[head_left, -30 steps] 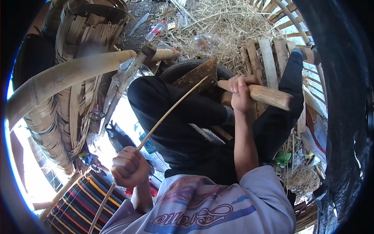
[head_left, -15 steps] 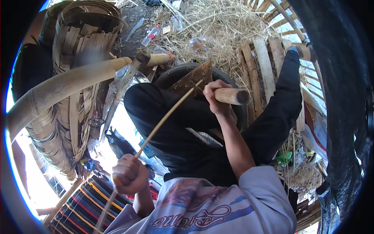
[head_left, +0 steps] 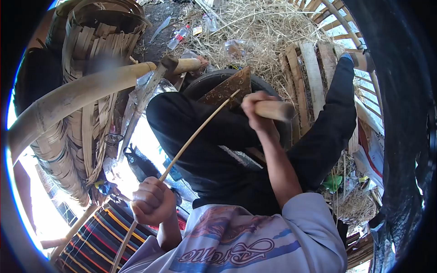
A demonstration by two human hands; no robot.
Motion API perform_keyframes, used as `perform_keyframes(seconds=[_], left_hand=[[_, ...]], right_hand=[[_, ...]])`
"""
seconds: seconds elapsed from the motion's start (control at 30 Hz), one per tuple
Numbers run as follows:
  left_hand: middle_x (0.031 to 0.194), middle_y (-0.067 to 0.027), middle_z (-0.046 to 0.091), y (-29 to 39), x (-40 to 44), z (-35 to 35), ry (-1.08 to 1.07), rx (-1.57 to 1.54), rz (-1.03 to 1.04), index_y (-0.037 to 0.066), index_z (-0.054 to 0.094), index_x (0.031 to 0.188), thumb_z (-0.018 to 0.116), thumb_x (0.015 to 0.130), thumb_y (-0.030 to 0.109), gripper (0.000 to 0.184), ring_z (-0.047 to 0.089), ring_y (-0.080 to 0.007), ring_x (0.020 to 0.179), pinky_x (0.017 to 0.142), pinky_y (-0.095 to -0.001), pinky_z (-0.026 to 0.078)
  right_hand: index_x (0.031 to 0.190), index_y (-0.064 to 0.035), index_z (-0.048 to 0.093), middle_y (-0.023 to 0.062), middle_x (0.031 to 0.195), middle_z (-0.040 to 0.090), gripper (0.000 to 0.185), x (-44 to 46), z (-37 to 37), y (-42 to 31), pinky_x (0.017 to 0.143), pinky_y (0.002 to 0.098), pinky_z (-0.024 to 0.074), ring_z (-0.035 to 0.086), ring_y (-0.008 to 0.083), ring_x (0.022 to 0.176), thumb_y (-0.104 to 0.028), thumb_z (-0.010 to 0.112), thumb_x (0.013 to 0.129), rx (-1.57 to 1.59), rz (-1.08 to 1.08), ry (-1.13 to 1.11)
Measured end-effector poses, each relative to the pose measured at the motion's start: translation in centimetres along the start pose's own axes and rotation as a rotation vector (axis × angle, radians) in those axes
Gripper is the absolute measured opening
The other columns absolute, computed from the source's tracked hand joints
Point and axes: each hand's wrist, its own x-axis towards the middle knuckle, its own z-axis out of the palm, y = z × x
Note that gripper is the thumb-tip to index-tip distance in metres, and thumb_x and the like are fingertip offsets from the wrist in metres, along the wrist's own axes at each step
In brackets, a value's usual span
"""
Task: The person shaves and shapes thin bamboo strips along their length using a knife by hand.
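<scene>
In the head view, my left hand (head_left: 154,201) is closed in a fist around a long thin bamboo strip (head_left: 193,138). The strip slants up and away to a thin tip just left of my other hand, and its lower end runs down past my left sleeve. My right hand (head_left: 259,111) grips a thick round wooden handle (head_left: 275,110), blurred by motion. Whatever blade or head the handle carries cannot be made out. Behind the strip's tip, a rusty pointed metal plate (head_left: 230,87) leans on a black tyre (head_left: 193,89) between my legs.
A thick bamboo pole (head_left: 86,95) crosses at the left, beside woven bamboo baskets (head_left: 98,59). Straw (head_left: 259,27) and a plastic bottle (head_left: 178,37) lie ahead. Wooden slats (head_left: 312,68) are by my outstretched right leg, and dark plastic sheeting (head_left: 387,113) hangs at the right.
My right hand has shifted slightly right with the wooden handle, apart from the strip's tip and the metal plate. The left hand stays closed on the strip, nearly still.
</scene>
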Motion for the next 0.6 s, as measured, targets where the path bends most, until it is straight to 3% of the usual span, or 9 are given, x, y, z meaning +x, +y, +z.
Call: perform_keyframes(seconds=[0.03,0.13,0.27,0.3,0.33,0.4,0.47,0.53,0.6], left_hand=[[0.037,0.0057,0.02,-0.1,0.1,0.1,0.007,0.006,0.005,0.017,0.017,0.049,0.036,0.094,0.023,0.049,0.016,-0.0034,0.029,0.032,-0.0212,0.015],[0.037,0.0059,0.02,0.1,0.2,0.1,0.028,0.019,-0.006,0.017,0.018,0.05,0.035,0.094,0.023,0.048,0.016,-0.0031,0.03,0.032,-0.0208,0.015],[0.038,0.0059,0.02,-0.1,0.0,0.5,0.019,0.045,0.02,0.016,0.02,0.051,0.035,0.094,0.023,0.046,0.016,-0.0035,0.03,0.032,-0.0206,0.016],[0.038,0.0058,0.02,-0.2,0.0,0.6,0.022,0.084,0.008,0.016,0.02,0.05,0.035,0.094,0.023,0.047,0.016,-0.0035,0.029,0.032,-0.0206,0.016],[0.038,0.0058,0.02,-0.5,0.0,0.8,0.021,0.117,0.007,0.017,0.02,0.05,0.035,0.094,0.023,0.047,0.016,-0.0036,0.029,0.032,-0.0207,0.016],[0.037,0.0055,0.02,-1.0,0.6,0.6,0.026,0.081,0.084,0.017,0.02,0.05,0.035,0.095,0.023,0.048,0.016,-0.0036,0.029,0.032,-0.0209,0.016],[0.037,0.0055,0.02,-0.2,0.6,0.4,0.002,0.036,0.018,0.017,0.02,0.049,0.036,0.095,0.023,0.049,0.017,-0.0035,0.029,0.032,-0.0209,0.016],[0.037,0.0054,0.02,-0.2,0.6,0.1,0.016,0.043,0.013,0.017,0.02,0.049,0.035,0.095,0.024,0.049,0.017,-0.0037,0.029,0.032,-0.0212,0.016],[0.037,0.0053,0.021,-0.2,0.1,-0.1,0.052,0.039,0.01,0.017,0.02,0.048,0.035,0.095,0.027,0.05,0.017,-0.0041,0.029,0.031,-0.0217,0.016]], right_hand=[[0.068,-0.0072,0.053,0.002,0.059,0.057,0.013,-1.0,0.0,2.5,0.051,0.0273,0.0439,0.053,0.0112,0.051,-0.01,0.063,0.076,-0.027,0.016,0.003],[0.07,-0.006,0.053,0.0023,0.058,0.056,0.012,1.1,-0.7,0.1,0.05,0.0272,0.0444,0.054,0.0121,0.051,-0.01,0.063,0.076,-0.003,-0.066,0.043],[0.068,-0.007,0.049,0.0035,0.056,0.053,0.016,2.1,0.9,-3.8,0.046,0.0259,0.042,0.053,0.0134,0.046,-0.004,0.064,0.074,0.283,-0.268,-0.065],[0.066,-0.0081,0.049,0.0032,0.055,0.052,0.018,1.2,0.7,-2.9,0.044,0.0253,0.0418,0.052,0.0121,0.045,-0.002,0.065,0.072,-0.128,-0.17,-0.133],[0.065,-0.0079,0.048,0.0029,0.054,0.05,0.02,-0.7,1.1,0.9,0.045,0.0255,0.0423,0.052,0.0124,0.044,-0.001,0.066,0.071,0.022,-0.022,-0.163],[0.065,-0.0071,0.048,0.003,0.054,0.051,0.019,1.3,1.3,-1.7,0.046,0.0254,0.0429,0.052,0.0142,0.045,0.0,0.064,0.07,-0.196,-0.273,-0.092],[0.069,-0.0039,0.051,0.0053,0.057,0.055,0.016,1.5,1.5,-3.5,0.049,0.0274,0.0444,0.054,0.0142,0.049,-0.01,0.062,0.078,0.161,-0.191,-0.103],[0.07,-0.0046,0.051,0.0042,0.057,0.055,0.016,2.1,1.6,-4.6,0.051,0.0286,0.0454,0.054,0.0167,0.049,-0.012,0.062,0.079,0.106,-0.297,-0.122],[0.068,-0.0067,0.05,0.007,0.059,0.056,0.012,0.6,1.7,-2.6,0.05,0.0269,0.0483,0.058,0.0183,0.051,0.001,0.059,0.071,0.126,-0.197,-0.213]])
